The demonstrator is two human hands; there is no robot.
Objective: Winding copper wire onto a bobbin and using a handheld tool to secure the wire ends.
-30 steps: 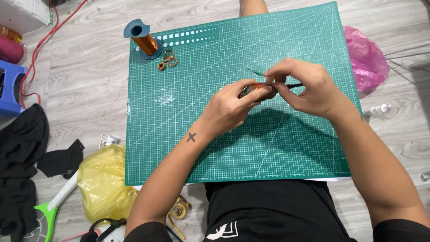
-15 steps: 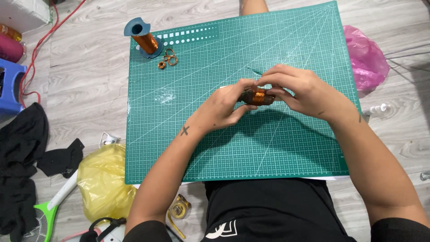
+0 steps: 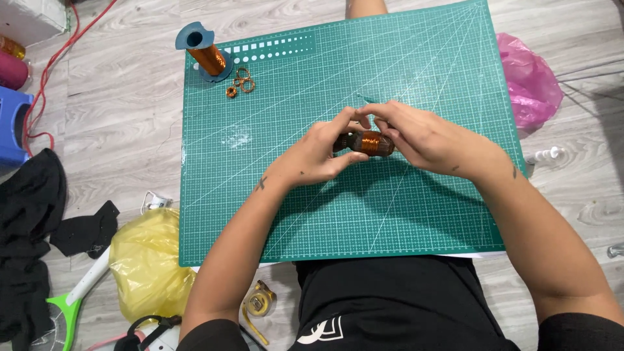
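Below, green cutting mat, grey wood floor

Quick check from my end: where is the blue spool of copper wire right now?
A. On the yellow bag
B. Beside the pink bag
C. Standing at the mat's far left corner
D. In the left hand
C: the blue spool stands on the green mat at its far left corner, clear of both hands.

Between the fingertips of both hands sits a small coil, coppery orange with a dark end. Beneath the fingers spreads a teal cutting mat ruled with a fine pale grid and long diagonal lines. Far to their left, the wire spool is blue-grey and wound in orange.
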